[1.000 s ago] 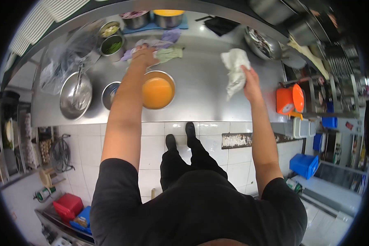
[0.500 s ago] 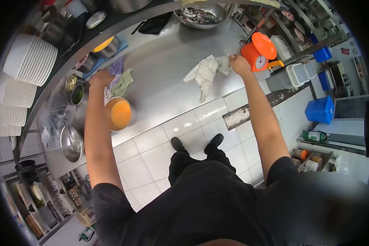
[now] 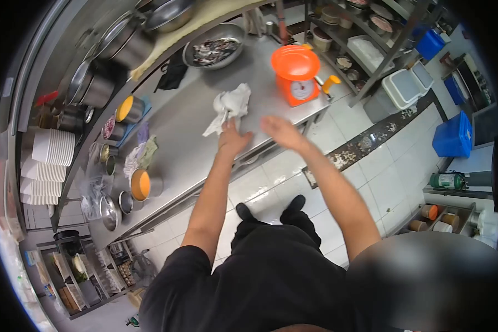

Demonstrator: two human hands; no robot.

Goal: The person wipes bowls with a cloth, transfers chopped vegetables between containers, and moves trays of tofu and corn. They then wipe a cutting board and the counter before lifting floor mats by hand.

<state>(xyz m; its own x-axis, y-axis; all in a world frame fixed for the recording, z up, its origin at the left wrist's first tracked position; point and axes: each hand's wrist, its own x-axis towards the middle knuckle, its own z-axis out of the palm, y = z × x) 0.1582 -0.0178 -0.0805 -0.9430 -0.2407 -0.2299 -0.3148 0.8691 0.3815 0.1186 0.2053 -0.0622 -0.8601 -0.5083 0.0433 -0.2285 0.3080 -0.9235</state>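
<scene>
A bunched white cloth lies on the steel table. My left hand is at its near end, fingers spread and thumb apart; the fingertips reach the cloth's lower edge. To the right, my right hand hovers by the table's front edge, somewhat blurred, its fingers stretched out with nothing in them. An orange kitchen scale with a round pan stands just beyond it.
A steel bowl of fish stands at the back. Leftward are green cloth, a pot of orange liquid, small steel pots and stacked white bowls. A shelf rack and a blue bin are at right.
My left hand has left the purple and green cloths and come over to the white cloth. My right hand has released the white cloth, which is now more bunched. The view has turned.
</scene>
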